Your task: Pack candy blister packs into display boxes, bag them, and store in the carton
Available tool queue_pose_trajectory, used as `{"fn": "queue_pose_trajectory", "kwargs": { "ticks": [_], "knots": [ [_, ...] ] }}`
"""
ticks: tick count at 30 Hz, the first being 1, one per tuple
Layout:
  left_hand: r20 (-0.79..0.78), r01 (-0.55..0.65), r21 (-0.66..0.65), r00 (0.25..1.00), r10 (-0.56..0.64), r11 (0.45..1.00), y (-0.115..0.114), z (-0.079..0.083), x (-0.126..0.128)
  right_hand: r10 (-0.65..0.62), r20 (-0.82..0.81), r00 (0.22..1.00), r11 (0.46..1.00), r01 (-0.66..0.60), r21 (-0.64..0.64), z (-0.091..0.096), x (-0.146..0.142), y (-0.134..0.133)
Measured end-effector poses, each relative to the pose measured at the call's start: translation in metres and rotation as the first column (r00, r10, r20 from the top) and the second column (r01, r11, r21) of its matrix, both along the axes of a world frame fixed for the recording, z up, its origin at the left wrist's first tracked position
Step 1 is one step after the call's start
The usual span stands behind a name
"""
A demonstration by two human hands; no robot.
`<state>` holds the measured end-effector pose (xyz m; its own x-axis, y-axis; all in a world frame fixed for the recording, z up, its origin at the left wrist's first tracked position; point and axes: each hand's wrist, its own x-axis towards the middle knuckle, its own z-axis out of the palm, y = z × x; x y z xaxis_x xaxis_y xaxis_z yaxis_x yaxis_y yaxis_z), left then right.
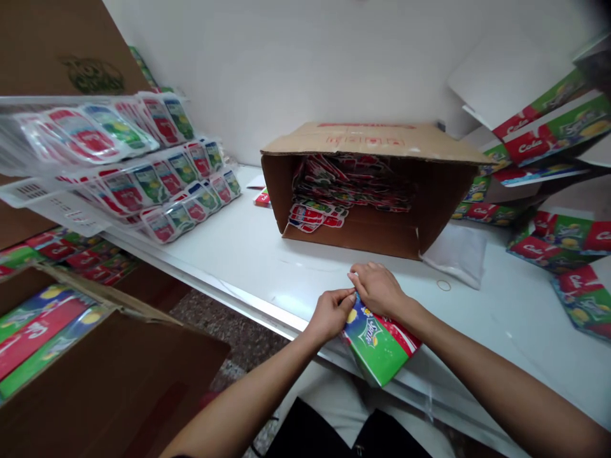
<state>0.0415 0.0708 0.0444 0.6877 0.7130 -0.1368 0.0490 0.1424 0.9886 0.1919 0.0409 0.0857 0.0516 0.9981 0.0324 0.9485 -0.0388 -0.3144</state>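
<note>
The printed box [377,356] has the left grip [331,315] and right grip [379,289] closed on its far end.

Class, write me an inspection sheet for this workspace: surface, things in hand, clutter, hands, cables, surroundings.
Surface: white table, glossy, with reflections.
Things in hand: one printed carton, at the table's near edge.
Clutter: thin loose ring; translucent plastic bag beside the cardboard box.
Hands: left hand and right hand both at the carton's far end, fingers close together; exact grip unclear.
Cables: nothing seen for certain.
Surroundings: cardboard box, mouth toward the person, holding printed cutouts; plastic-packed pieces stacked left; more cartons right; open box lower left; white wall behind.
</note>
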Motion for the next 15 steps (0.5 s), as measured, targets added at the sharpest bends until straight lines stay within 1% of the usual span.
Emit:
{"fn": "queue_pose_trajectory", "kwargs": {
  "ticks": [3, 5, 7, 8, 10, 13, 14, 15],
  "knots": [
    [0.017, -0.026, -0.052, 1.000, 0.026, 0.998, -0.004, 0.001, 0.001, -0.042, -0.090, 0.995, 0.999, 0.040, -0.029, -0.007, 0.004, 0.024],
    [0.019, -0.045, -0.098, 0.999, 0.047, 0.994, -0.006, 0.002, 0.000, -0.083, -0.188, 0.979, 0.996, 0.077, -0.038, -0.012, 0.012, 0.038],
    [0.010, -0.071, -0.112, 0.997, 0.073, 0.991, -0.006, 0.003, 0.000, -0.119, -0.313, 0.942, 0.993, 0.111, -0.044, -0.017, 0.026, 0.043],
    [0.003, -0.079, -0.104, 0.997, 0.080, 0.991, -0.006, 0.003, 0.000, -0.138, -0.378, 0.916, 0.990, 0.129, -0.048, -0.019, 0.034, 0.041],
    [-0.016, -0.088, -0.090, 0.996, 0.087, 0.992, -0.004, 0.002, 0.000, -0.177, -0.490, 0.853, 0.984, 0.168, -0.063, -0.024, 0.049, 0.024],
    [-0.060, -0.087, -0.066, 0.995, 0.083, 0.994, 0.001, 0.003, 0.001, -0.227, -0.597, 0.769, 0.972, 0.212, -0.098, -0.035, 0.060, -0.022],
    [-0.078, -0.084, -0.055, 0.994, 0.080, 0.995, 0.002, 0.004, 0.002, -0.255, -0.647, 0.718, 0.966, 0.223, -0.133, -0.039, 0.059, -0.038],
    [-0.094, -0.080, -0.043, 0.993, 0.076, 0.996, 0.003, 0.005, 0.003, -0.291, -0.702, 0.650, 0.956, 0.233, -0.181, -0.041, 0.055, -0.052]
  ]
}}
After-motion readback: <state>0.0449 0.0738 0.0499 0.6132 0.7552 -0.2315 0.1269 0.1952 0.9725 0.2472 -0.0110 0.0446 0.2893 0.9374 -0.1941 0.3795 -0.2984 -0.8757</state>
